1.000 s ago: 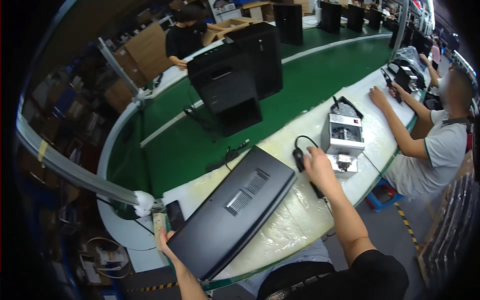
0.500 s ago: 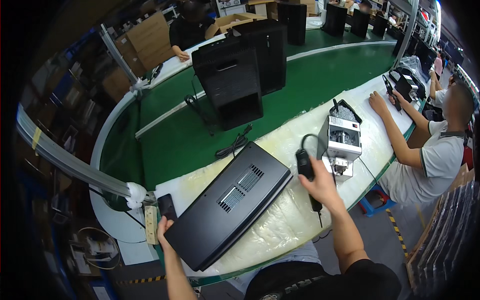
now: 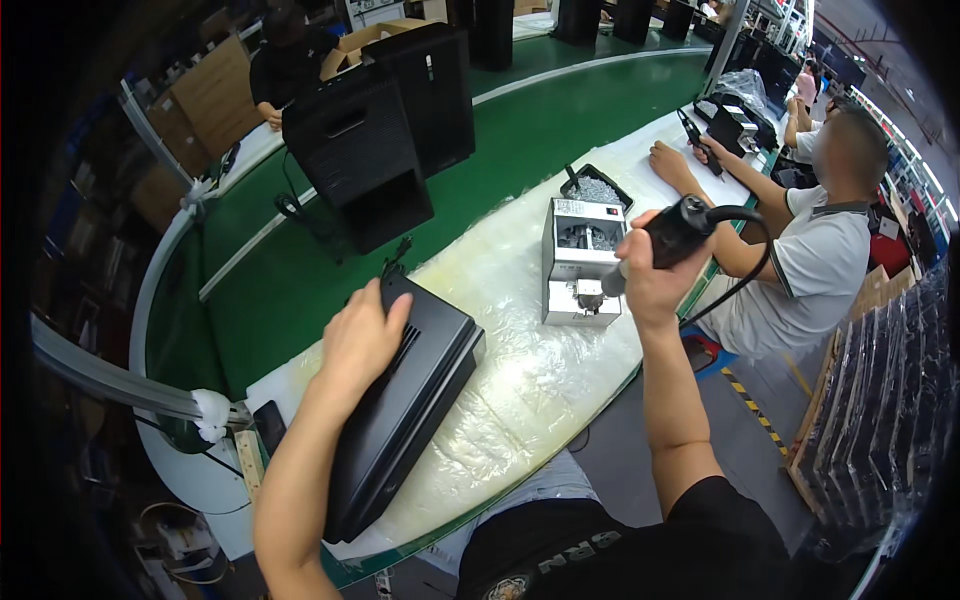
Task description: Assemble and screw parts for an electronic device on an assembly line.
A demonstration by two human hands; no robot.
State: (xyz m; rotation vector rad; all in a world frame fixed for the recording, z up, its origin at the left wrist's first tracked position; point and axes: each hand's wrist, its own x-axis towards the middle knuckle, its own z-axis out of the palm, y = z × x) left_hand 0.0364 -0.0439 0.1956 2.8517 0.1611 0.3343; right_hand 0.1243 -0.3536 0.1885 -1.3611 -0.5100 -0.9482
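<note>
A long black computer case (image 3: 408, 437) lies on its side at the left of the padded bench, its vented face upward. My left hand (image 3: 362, 340) lies over that face and partly covers the vents. Its fingers hook toward the case's far edge, where the fingertips are partly hidden. My right hand (image 3: 655, 275) is wrapped around a black corded electric screwdriver (image 3: 680, 232), raised at the right side of the bench. The tool's tip end points down-left toward a grey and white screw feeder (image 3: 580, 258); the bit is hard to make out.
A black tray of small screws (image 3: 597, 188) stands behind the feeder. Black towers (image 3: 355, 165) stand on the green line (image 3: 520, 130) beyond. A co-worker in a light shirt (image 3: 815, 240) sits at the right; another person (image 3: 290, 65) stands at the far left. A phone (image 3: 268, 428) lies at the bench's left end.
My left hand has moved from the case's near left corner onto its top face, and the case has turned. My right hand has lifted the screwdriver and swung its tip toward the feeder. The view has shifted right.
</note>
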